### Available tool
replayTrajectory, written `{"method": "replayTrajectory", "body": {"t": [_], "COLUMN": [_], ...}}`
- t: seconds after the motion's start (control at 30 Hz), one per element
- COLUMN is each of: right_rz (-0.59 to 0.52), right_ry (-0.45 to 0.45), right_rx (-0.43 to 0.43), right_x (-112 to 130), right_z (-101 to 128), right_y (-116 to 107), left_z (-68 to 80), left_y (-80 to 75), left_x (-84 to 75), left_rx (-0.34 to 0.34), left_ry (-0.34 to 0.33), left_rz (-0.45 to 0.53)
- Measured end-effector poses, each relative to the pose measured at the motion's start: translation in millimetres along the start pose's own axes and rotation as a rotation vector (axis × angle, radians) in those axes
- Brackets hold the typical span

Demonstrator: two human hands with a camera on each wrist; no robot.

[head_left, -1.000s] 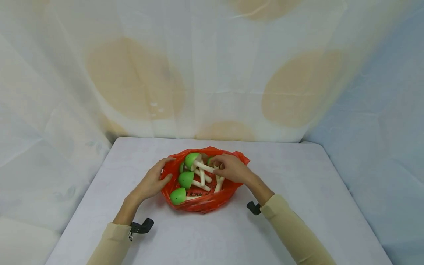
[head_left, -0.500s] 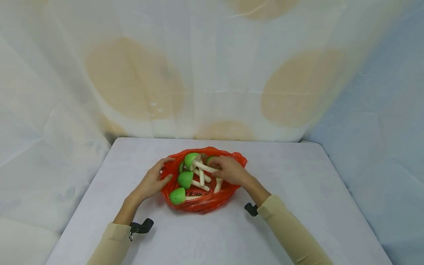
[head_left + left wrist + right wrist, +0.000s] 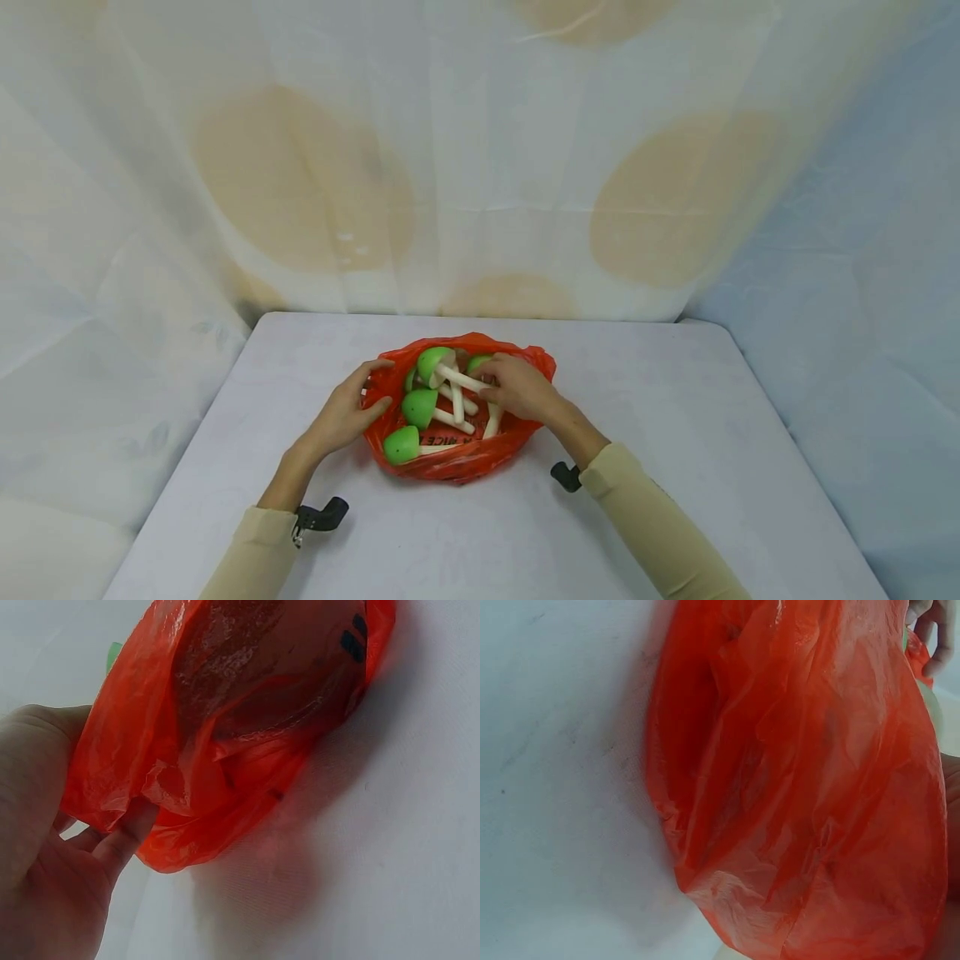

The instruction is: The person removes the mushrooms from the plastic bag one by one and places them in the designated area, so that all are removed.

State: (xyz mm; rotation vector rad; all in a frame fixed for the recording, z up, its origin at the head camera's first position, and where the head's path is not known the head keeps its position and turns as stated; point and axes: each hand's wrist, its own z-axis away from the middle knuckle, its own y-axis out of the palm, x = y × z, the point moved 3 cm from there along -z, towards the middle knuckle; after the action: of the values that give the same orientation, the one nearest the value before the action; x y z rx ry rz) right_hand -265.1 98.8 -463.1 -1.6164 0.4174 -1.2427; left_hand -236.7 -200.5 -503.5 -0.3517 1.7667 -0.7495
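Mushrooms [image 3: 419,407], a loose heap of them, lying inside the open red bag [image 3: 457,470] toward the back of the white table [image 3: 637,400]. Look at those caps: bright green, smooth and domed, dotted with small dark specks. The stems are plain cream, straight and slim, crossing one another every which way. Uppermost mushroom [image 3: 433,365]: tilted over the pile, green dome to the back left, pale underside showing, stem slanting down to the right. At the near left, the lowest mushroom [image 3: 402,444] lies on its side just inside the rim, its stem pointing right. One more green cap [image 3: 477,364] peeps out beside the right-hand fingers, and a brownish patch [image 3: 461,357] at the back is too small to make out.

The bag itself is thin, shiny and crumpled all round its mouth, with dark lettering [image 3: 447,440] on the inside.

Left hand [image 3: 341,414] is on the left rim, gripping the plastic; from the left wrist, a fingertip shows dimly through the red film. Right hand [image 3: 519,387] reaches in over the right side, fingers bent at the end of the top stem. Pinching it or merely touching? I can't tell; bag fills most of the right-wrist view.
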Motion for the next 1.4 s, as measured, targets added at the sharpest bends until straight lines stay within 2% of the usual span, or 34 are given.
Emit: {"method": "replayTrajectory", "body": {"t": [0.2,0.63,1.03,1.4], "right_rz": [-0.026,-0.112,-0.188,-0.253], "right_ry": [0.015,-0.01,-0.006,-0.047], "right_rx": [-0.006,-0.033,-0.037,-0.073], "right_x": [-1.2,-3.0,-1.8,5.0], "right_z": [0.7,4.8,14.0,20.6], "right_y": [0.9,1.8,-6.3,-15.7], "left_z": [-1.0,-2.5,-3.2,-4.2], "left_y": [-0.3,-0.1,1.4,2.8], "left_x": [-2.4,-6.3,-5.3,-1.8], "left_rx": [0.006,0.007,0.004,-0.008], "left_ry": [0.0,-0.011,-0.015,0.01], "left_rz": [0.003,0.004,0.019,0.012]}}
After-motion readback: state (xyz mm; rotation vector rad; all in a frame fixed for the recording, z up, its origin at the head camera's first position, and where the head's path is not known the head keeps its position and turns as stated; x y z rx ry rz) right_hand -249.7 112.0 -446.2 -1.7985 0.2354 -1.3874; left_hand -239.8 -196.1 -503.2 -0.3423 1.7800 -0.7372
